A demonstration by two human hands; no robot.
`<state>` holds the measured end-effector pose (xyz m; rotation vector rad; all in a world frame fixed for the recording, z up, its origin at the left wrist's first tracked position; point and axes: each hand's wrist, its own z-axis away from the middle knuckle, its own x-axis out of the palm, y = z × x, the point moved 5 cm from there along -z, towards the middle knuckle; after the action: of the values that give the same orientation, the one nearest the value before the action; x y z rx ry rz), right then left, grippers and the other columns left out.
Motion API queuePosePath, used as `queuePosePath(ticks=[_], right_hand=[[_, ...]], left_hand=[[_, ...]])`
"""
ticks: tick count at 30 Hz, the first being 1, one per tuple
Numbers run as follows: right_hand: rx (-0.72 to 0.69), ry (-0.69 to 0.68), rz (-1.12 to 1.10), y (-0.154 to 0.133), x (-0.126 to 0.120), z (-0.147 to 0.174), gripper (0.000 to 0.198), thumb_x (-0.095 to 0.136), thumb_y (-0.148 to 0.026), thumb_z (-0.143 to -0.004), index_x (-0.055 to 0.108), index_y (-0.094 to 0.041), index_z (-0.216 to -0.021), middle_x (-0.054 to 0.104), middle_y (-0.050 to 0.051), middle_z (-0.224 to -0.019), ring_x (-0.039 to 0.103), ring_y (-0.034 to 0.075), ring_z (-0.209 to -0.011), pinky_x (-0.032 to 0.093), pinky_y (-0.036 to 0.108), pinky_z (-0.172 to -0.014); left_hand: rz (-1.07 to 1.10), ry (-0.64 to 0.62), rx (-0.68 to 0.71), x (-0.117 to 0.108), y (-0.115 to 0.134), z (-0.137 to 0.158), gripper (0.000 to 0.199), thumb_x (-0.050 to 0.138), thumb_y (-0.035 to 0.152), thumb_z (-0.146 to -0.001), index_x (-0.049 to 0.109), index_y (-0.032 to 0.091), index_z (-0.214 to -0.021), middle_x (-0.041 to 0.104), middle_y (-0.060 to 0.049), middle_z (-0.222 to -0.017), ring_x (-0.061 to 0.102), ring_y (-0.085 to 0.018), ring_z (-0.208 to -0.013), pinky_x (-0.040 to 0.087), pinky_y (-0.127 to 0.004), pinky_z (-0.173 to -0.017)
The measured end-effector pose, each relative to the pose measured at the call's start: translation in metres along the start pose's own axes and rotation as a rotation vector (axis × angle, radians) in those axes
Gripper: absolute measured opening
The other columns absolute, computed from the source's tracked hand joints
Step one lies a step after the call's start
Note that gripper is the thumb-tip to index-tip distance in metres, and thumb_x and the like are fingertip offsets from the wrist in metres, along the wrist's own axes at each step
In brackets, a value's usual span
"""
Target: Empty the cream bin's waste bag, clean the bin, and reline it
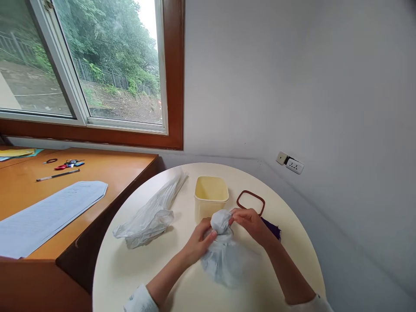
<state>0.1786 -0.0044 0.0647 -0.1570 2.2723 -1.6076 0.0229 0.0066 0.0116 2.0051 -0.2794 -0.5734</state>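
Observation:
A white plastic bag is bunched up between my hands over the round table, its top gathered into a rounded knob and its lower part fanned out toward me. My left hand grips the gathered part from the left, thumb on the near side. At the right of the knob, my right hand pinches the plastic with its fingertips. Just beyond the hands stands a pale yellow square bin, open at the top. A reddish-brown rectangular ring lies right of the bin, partly behind my right hand.
Another white plastic bag lies stretched out on the left of the round table. A dark purple cloth is partly hidden by my right forearm. Papers, a pen and keys rest on the wooden desk.

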Motion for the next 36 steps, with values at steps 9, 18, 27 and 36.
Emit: queuePosePath(ticks=[9,18,27,36], right_hand=[[-0.004,0.155,0.042,0.031,0.018,0.002,0.034,0.054,-0.036,-0.080,0.037,-0.019,-0.056,0.046,-0.002,-0.060,0.045,0.011,-0.061,0.039,0.025,-0.059],[0.106,0.014,0.202,0.027,0.024,0.010,0.047,0.065,-0.024,-0.071,0.049,-0.025,-0.115,0.053,0.005,-0.114,0.050,0.019,-0.103,0.039,0.035,-0.091],[0.188,0.002,0.149,0.034,0.029,0.007,0.027,0.063,-0.019,-0.070,0.059,-0.022,-0.097,0.059,0.001,-0.090,0.054,0.016,-0.083,0.043,0.027,-0.076],[0.138,0.173,0.217,0.037,0.025,0.009,0.009,0.048,-0.012,-0.071,0.045,-0.020,-0.073,0.048,-0.003,-0.068,0.044,0.011,-0.061,0.037,0.021,-0.057]], left_hand=[[-0.057,0.093,-0.071,0.002,-0.011,0.001,0.017,0.062,0.019,-0.068,0.051,0.018,-0.081,0.053,-0.004,-0.085,0.051,-0.017,-0.079,0.042,-0.026,-0.066],[-0.053,0.250,-0.058,-0.003,-0.012,0.001,0.017,0.065,0.021,-0.069,0.049,0.019,-0.074,0.045,-0.002,-0.083,0.047,-0.016,-0.078,0.039,-0.024,-0.062],[0.014,0.208,-0.084,-0.002,-0.001,0.000,0.008,0.059,0.022,-0.072,0.052,0.018,-0.075,0.045,-0.003,-0.081,0.047,-0.016,-0.074,0.039,-0.025,-0.062],[-0.022,0.060,-0.035,0.005,0.007,0.002,0.019,0.055,0.015,-0.069,0.045,0.020,-0.085,0.044,-0.006,-0.090,0.046,-0.020,-0.086,0.041,-0.032,-0.074]])
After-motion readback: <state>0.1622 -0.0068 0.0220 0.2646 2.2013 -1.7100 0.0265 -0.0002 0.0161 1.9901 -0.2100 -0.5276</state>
